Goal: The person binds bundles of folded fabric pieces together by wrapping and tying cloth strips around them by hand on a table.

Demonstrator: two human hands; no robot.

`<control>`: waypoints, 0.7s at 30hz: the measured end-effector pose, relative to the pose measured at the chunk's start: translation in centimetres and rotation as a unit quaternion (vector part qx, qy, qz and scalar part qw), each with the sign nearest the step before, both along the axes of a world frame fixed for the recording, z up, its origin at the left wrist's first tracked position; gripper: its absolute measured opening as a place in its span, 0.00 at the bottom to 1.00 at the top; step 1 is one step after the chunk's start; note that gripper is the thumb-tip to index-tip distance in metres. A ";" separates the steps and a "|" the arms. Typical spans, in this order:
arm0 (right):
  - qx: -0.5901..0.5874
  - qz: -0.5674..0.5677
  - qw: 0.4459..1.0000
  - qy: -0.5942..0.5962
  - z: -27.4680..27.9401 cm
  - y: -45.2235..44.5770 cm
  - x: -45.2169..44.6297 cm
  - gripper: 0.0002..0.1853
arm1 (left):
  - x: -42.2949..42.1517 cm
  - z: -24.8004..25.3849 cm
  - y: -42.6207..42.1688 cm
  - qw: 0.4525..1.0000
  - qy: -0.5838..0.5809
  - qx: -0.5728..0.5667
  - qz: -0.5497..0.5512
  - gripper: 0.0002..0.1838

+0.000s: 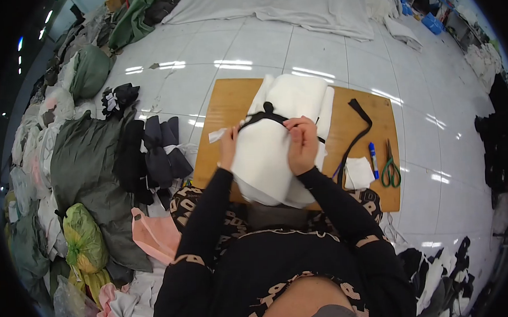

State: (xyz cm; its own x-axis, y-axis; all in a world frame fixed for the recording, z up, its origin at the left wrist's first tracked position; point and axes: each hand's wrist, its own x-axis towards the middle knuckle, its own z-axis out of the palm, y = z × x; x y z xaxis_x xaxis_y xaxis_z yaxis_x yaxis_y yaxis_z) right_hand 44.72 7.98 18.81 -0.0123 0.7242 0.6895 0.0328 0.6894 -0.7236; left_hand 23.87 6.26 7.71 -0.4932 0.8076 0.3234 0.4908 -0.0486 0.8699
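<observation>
A thick bundle of white fabric (260,164) lies on the wooden board (223,97). Round its middle runs a black strip (263,117), with a knot or loop at its top. My left hand (227,148) is at the bundle's left side, its fingers closed at the strip's left end; a small white piece (217,136) sticks out beside it. With fingers pinched on the strip, my right hand (302,144) rests on the right part of the bundle.
Right on the board are a loose black strip (359,132), a white cloth piece (358,173), a blue marker (373,160) and green-handled scissors (390,172). Fabric heaps and bags (90,177) line the left; white fabric (270,5) lies ahead.
</observation>
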 end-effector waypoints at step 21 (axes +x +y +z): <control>-0.362 0.341 0.831 0.249 5.1 -1.5 2.8 0.16 | 1.5 13.1 14.6 0.891 -0.442 -0.061 0.082 0.08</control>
